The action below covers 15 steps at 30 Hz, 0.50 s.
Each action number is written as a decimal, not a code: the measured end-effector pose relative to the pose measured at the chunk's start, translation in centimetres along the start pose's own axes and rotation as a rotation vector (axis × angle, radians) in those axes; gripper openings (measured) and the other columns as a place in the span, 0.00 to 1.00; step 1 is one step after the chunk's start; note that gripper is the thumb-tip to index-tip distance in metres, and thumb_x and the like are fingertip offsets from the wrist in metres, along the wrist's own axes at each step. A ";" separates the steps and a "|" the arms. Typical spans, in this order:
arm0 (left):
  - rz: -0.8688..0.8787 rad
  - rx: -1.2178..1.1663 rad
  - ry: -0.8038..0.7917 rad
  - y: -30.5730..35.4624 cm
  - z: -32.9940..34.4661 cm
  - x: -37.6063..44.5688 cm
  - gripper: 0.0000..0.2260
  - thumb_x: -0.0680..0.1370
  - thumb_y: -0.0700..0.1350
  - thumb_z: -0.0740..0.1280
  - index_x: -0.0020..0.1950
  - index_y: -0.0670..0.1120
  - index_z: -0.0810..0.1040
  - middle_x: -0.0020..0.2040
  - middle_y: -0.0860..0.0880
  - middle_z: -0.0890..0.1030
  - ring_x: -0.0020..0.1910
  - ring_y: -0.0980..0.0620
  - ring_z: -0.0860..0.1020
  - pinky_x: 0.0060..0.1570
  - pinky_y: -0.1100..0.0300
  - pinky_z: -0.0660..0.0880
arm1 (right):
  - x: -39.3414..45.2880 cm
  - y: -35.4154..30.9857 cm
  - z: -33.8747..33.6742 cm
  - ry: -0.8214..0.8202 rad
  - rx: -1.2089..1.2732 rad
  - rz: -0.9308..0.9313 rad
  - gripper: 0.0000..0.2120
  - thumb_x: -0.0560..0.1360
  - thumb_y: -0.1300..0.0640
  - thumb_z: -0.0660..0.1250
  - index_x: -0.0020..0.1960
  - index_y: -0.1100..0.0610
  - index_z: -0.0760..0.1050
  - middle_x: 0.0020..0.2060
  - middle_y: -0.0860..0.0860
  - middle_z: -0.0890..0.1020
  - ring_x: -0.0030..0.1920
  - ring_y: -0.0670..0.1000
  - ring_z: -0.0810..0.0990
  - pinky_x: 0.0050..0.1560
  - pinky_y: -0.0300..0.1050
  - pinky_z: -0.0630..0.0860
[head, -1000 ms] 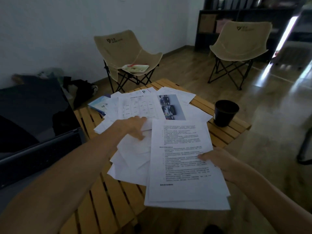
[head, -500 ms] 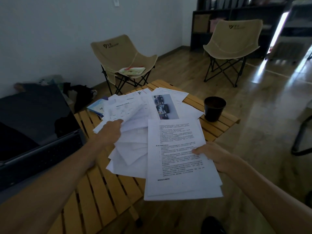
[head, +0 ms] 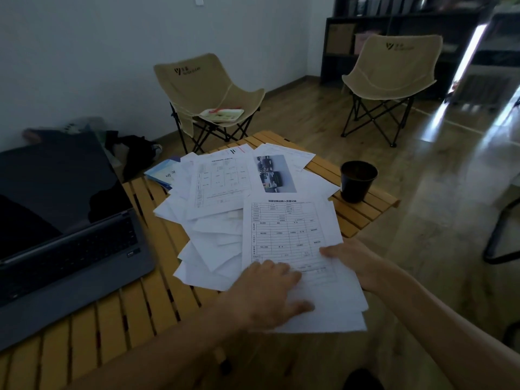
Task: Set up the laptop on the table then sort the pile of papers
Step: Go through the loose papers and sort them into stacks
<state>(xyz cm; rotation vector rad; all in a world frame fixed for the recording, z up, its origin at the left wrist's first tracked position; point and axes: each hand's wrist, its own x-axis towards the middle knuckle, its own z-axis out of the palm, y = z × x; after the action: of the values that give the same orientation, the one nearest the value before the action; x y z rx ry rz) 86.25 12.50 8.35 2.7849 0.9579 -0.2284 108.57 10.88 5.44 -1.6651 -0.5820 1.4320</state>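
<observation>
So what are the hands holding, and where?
Right hand grips the paper stack at its right edge; left hand rests flat on it.

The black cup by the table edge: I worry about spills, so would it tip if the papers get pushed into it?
The black cup looks tall and tapers to a narrower base, so it probably tips easily. It stands near the table edge, so a shove might knock it off.

Laptop (head: 64, 226) is running off the frame's left edge, screen dark. Left hand (head: 267, 294) is covering the lower part of the top form (head: 289, 235); its print is too small to read. Loose papers (head: 213, 220) are overlapping, hiding lower sheets. Right hand (head: 357, 260) fingers are tucking under the stack, unseen.
</observation>
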 end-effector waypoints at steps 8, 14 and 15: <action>-0.391 0.203 0.094 -17.6 -5.4 9.0 0.38 0.75 0.47 0.70 0.79 0.48 0.53 0.79 0.45 0.54 0.77 0.45 0.56 0.74 0.52 0.56 | 1.1 -0.8 1.2 0.007 -0.039 -0.030 0.15 0.76 0.64 0.67 0.62 0.57 0.78 0.54 0.58 0.85 0.54 0.62 0.84 0.60 0.64 0.78; -0.420 0.210 -0.143 -20.5 -4.4 11.5 0.38 0.76 0.46 0.70 0.79 0.47 0.50 0.72 0.43 0.66 0.66 0.45 0.71 0.64 0.52 0.72 | 0.3 -1.2 1.2 -0.009 -0.091 0.014 0.10 0.77 0.67 0.65 0.56 0.60 0.79 0.51 0.59 0.85 0.52 0.62 0.83 0.55 0.59 0.80; -0.406 0.220 -0.122 -20.7 -4.1 11.4 0.35 0.77 0.45 0.68 0.78 0.46 0.53 0.71 0.42 0.68 0.65 0.44 0.72 0.64 0.52 0.72 | 0.1 -1.3 1.1 -0.005 -0.096 0.023 0.09 0.77 0.67 0.64 0.55 0.60 0.79 0.51 0.60 0.84 0.51 0.62 0.83 0.52 0.57 0.80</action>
<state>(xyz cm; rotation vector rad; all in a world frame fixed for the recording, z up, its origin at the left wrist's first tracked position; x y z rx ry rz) 82.62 36.15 7.41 2.6913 1.5407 -0.5864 107.81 11.98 6.50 -1.7485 -0.6445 1.4451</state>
